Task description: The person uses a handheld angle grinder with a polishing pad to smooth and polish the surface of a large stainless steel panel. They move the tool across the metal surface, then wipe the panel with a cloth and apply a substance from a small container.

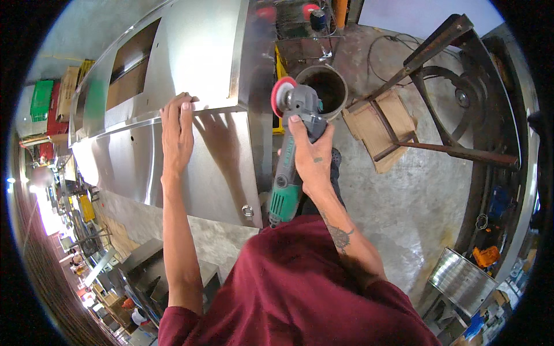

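A large brushed-steel cabinet point(199, 49) fills the upper left, with a rectangular cutout in its top. My left hand point(178, 132) lies on the edge between this top and the front panel point(225, 167), its fingers stretched out flat. A small round metal fitting point(247, 211) sits low on that panel. To the right of the cabinet, my right hand point(313, 161) grips a green and grey angle grinder point(283, 181) near its head. The grinder's red disc point(283, 97) points up and left, apart from the steel. Some of the right fingers are hidden behind the tool.
A bucket point(341, 78) stands just beyond the grinder. Farther right, a rusty metal frame point(461, 151) stands over cardboard point(398, 115), with a dark cable point(369, 55) behind. A ribbed metal sheet point(461, 279) is at lower right. Cluttered shelving point(86, 248) lines the left.
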Available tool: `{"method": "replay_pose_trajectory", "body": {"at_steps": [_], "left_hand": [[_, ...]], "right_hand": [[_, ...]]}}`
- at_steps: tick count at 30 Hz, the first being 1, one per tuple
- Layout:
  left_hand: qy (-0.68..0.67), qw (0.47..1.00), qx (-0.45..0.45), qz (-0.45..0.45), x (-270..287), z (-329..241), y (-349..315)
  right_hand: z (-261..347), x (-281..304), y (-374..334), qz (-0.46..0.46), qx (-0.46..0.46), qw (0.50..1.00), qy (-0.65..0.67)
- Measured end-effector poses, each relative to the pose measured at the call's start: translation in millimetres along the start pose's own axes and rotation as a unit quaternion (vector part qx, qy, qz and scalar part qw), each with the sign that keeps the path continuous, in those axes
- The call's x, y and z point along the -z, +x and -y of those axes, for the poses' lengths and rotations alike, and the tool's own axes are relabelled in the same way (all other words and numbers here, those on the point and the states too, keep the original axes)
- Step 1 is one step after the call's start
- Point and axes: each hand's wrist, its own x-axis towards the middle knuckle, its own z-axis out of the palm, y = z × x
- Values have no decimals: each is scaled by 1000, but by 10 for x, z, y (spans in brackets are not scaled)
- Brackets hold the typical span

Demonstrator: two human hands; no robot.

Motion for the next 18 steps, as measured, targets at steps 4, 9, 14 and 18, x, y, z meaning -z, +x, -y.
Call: {"method": "replay_pose_trajectory", "body": {"at_steps": [4, 9, 14, 18], "left_hand": [[132, 984, -114, -43, -457, -518, -97], [249, 956, -79, -131, -877, -869, -31], [4, 989, 132, -60, -572, -958, 261], [70, 994, 63, -48, -524, -1064, 255]], "right_hand": [[-156, 259, 183, -37, -31, 999, -12], [-198, 344, 237, -49, -39, 998, -14], [-149, 378, 272, -56, -35, 998, -23], [-104, 361, 267, -44, -37, 998, -16]]}}
